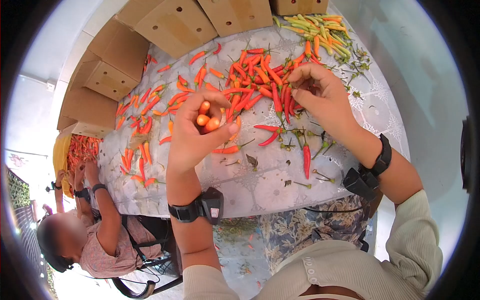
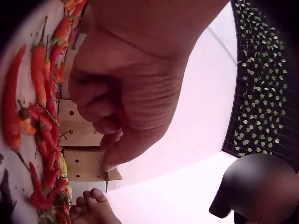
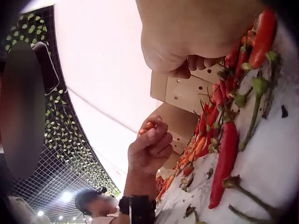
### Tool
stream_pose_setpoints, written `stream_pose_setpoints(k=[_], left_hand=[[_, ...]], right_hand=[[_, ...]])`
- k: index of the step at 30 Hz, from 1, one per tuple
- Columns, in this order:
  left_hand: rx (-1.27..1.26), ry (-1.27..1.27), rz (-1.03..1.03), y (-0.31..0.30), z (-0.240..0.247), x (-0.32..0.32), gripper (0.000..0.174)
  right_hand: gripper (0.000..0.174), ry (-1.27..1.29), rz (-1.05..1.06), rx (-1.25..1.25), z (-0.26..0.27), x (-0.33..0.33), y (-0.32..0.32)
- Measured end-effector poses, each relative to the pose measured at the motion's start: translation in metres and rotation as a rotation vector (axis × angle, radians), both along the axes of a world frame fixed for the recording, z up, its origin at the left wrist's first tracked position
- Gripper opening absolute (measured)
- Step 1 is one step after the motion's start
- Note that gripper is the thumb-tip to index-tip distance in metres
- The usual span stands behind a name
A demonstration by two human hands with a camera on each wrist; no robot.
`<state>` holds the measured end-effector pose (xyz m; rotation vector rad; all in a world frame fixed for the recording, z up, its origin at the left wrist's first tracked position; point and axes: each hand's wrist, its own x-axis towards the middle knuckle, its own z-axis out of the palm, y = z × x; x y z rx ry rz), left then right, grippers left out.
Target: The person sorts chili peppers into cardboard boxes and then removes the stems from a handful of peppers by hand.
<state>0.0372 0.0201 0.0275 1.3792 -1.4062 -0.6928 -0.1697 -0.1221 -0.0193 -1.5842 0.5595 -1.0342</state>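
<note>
Now, left hand (image 1: 197,131): raised above bench (image 1: 260,185), fist upright, grip closed round orange chillies (image 1: 206,119).
Right hand (image 1: 320,95): at 1 o'clock, wrist bent, grip narrow, pinching red chilli (image 1: 287,102).
Chilli pile (image 1: 252,80): 12 o'clock.

Two people are in view: the wearer, and one person (image 1: 75,240) at the lower left. The wearer has two hands at centre frame. The left hand (image 1: 192,135) grips three orange chillies (image 1: 206,119), and the right hand (image 1: 320,92) is beside it. Each wrist carries a camera, so there are two wrist cameras (image 1: 210,205). Several dozen red chillies (image 1: 260,82) lie across the one table (image 1: 260,180). One pile of green chillies (image 1: 320,30) sits at the upper right. There are six boxes (image 1: 175,25) along the upper left, perhaps seven, as the lens rim cuts the row.
</note>
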Motion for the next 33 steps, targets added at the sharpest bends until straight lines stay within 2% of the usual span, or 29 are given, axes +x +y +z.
stream_pose_setpoints(k=[3,6,9,12,16,18,22,24,27,33], left_hand=[[0.339,-0.406,-0.043,0.005,0.014,-0.001,0.025],[0.426,-0.402,-0.146,0.007,-0.005,0.004,0.026],[0.526,-0.522,-0.146,0.005,-0.002,0.007,0.025],[0.343,-0.539,-0.177,0.003,-0.004,0.005,0.022],[0.125,-0.264,-0.176,-0.008,-0.010,-0.010,0.019],[0.092,-0.073,-0.222,-0.012,-0.016,-0.016,0.018],[0.287,0.195,-0.151,-0.012,-0.011,-0.030,0.018],[0.318,0.304,-0.147,-0.012,-0.010,-0.034,0.019],[0.169,0.256,-0.180,-0.016,-0.023,-0.034,0.024],[0.160,0.148,-0.128,-0.017,-0.022,-0.040,0.026]], right_hand=[[0.014,0.073,-0.005,-0.067,0.007,-0.002,0.007],[0.014,0.105,-0.033,-0.119,0.008,-0.002,0.009],[0.012,0.119,-0.027,-0.112,0.007,-0.003,0.008],[0.010,0.101,0.013,-0.085,0.008,-0.001,0.010],[0.015,0.188,0.228,0.003,0.014,-0.004,0.014],[0.017,0.159,0.249,-0.097,0.020,-0.005,0.020],[0.018,0.222,0.305,-0.297,0.017,-0.005,0.019],[0.018,0.221,0.301,-0.240,0.017,-0.005,0.021],[0.018,0.233,0.288,-0.210,0.019,-0.005,0.022],[0.017,0.235,0.234,-0.276,0.016,-0.005,0.021]])
